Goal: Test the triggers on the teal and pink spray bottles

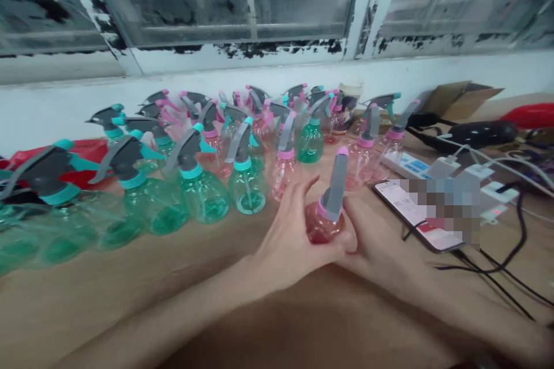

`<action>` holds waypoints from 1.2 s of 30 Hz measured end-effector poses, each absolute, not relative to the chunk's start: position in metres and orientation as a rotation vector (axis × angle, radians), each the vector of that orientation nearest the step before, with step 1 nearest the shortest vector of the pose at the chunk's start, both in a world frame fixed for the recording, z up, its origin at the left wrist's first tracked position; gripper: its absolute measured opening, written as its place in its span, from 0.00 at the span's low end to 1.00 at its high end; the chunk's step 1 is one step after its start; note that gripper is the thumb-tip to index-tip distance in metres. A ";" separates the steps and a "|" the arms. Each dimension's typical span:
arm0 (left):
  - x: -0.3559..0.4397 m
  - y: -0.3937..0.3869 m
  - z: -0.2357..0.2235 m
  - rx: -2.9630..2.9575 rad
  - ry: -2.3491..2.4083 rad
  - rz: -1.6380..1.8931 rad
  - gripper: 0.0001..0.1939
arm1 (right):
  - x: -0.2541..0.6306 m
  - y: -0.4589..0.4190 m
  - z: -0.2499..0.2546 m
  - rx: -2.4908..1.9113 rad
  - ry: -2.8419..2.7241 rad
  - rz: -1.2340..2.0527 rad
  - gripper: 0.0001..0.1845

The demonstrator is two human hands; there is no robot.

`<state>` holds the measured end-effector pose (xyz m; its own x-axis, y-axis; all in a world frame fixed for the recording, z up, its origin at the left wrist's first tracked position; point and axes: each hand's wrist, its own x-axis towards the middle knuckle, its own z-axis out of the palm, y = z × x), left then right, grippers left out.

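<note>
Between my two hands, a pink spray bottle point(324, 225) with a grey trigger head stands out in front of the others. My left hand point(288, 236) wraps its left side, thumb near the front and one finger raised. On the other side my right hand point(361, 230) closes round the bottle, its fingers partly hidden behind it. Just beyond my hands is another pink spray bottle point(283, 173). Left of that stands a green spray bottle point(247, 187) with a turquoise collar, in a row with several more green ones.
Several more spray bottles crowd toward the wall. To the right lie a phone point(415, 213), a power strip point(402, 164) with white chargers, and loose black cables point(515, 253). A cardboard box point(463, 98) sits at the back right. Red plastic point(86, 155) lies behind the left bottles.
</note>
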<state>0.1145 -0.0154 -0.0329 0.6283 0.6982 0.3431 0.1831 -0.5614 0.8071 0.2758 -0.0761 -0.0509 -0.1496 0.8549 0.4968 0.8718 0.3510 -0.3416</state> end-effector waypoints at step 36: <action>0.070 -0.009 -0.091 2.182 0.847 0.714 0.08 | 0.329 0.006 -0.034 -1.836 -1.767 -0.132 0.39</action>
